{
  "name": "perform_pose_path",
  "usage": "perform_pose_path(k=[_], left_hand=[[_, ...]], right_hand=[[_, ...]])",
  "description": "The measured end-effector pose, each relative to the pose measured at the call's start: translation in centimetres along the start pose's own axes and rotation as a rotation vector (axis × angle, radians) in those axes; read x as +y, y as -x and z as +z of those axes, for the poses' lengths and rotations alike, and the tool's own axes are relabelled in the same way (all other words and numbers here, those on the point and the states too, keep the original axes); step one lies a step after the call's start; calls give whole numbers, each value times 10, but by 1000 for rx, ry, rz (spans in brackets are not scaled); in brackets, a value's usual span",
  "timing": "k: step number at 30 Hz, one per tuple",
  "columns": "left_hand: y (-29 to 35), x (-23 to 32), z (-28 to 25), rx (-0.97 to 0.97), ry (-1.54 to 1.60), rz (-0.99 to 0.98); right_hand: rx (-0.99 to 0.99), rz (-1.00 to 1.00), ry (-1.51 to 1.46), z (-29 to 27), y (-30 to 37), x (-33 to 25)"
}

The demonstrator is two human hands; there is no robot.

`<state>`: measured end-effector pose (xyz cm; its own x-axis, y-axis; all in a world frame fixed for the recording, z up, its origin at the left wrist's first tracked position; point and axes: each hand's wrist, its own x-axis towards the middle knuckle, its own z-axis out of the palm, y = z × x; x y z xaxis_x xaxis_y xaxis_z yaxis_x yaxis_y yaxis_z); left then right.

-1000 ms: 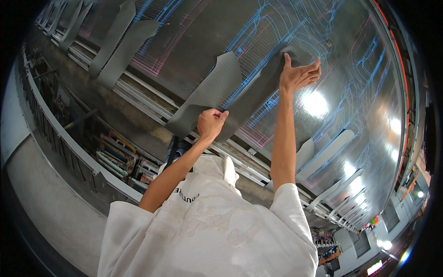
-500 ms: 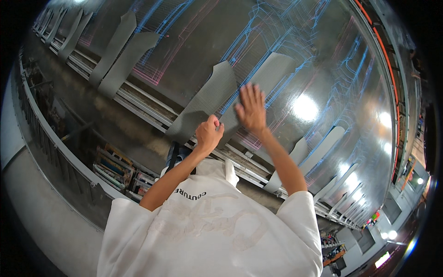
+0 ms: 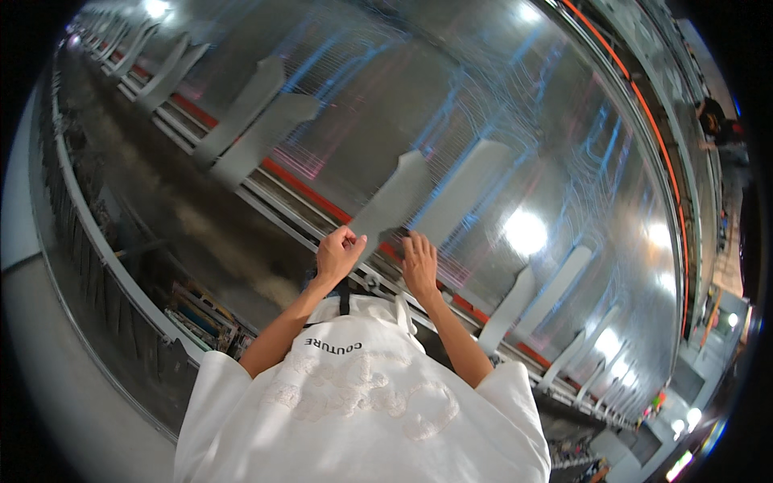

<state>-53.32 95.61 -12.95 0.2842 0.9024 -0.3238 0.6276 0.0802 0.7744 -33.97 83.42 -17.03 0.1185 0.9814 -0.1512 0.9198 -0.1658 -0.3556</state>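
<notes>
Two long grey flat pieces lie slantwise side by side on a dark, shiny surface: a left piece (image 3: 396, 195) and a right piece (image 3: 465, 191). Both look like cut fabric panels. By the lower end of the left piece is my left hand (image 3: 339, 258), closed, thumb and forefinger close together; whatever it may hold is too small to make out. My right hand (image 3: 419, 264) is at the lower end of the right piece, palm down, its fingers extended and slightly bent. Blur hides whether the fingertips touch that piece.
Blue and pink lines (image 3: 515, 88) spread across the dark surface. More grey pieces (image 3: 259, 105) hang over its near edge in pairs. A red strip (image 3: 310, 191) and metal rails run along that edge. At left curves a railing (image 3: 88, 217); a person (image 3: 717, 121) is at far right.
My right hand has drawn back from the middle of the right piece to its lower end. My left hand has shifted slightly left and down. A red strip now shows along the near edge.
</notes>
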Motion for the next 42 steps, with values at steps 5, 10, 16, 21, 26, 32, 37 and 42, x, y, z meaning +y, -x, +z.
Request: perform_pose_path(k=[5, 10, 16, 21, 26, 32, 37, 42], left_hand=[[0, -15, -53, 156, 92, 16], [9, -53, -102, 280, 211, -55], [-11, -102, -199, 297, 221, 61], [-38, -139, -289, 280, 291, 51], [-51, -156, -369, 334, 285, 48], [-116, -82, -388, 9, 369, 536], [-151, -67, -374, -529, 278, 483], [-177, -46, -382, -784, 256, 376]], right_hand=[[-151, 168, -257, -58, -37, -65], [-317, 129, -778, -56, -121, -136], [-490, 542, -1547, 41, -236, -245], [-312, 914, -1583, 110, -334, -268], [-49, 799, -1759, 38, -330, -357], [-80, 418, -1578, -73, -247, -396], [311, 593, -1759, -48, -249, -372], [395, 713, -2065, -55, -292, -296]])
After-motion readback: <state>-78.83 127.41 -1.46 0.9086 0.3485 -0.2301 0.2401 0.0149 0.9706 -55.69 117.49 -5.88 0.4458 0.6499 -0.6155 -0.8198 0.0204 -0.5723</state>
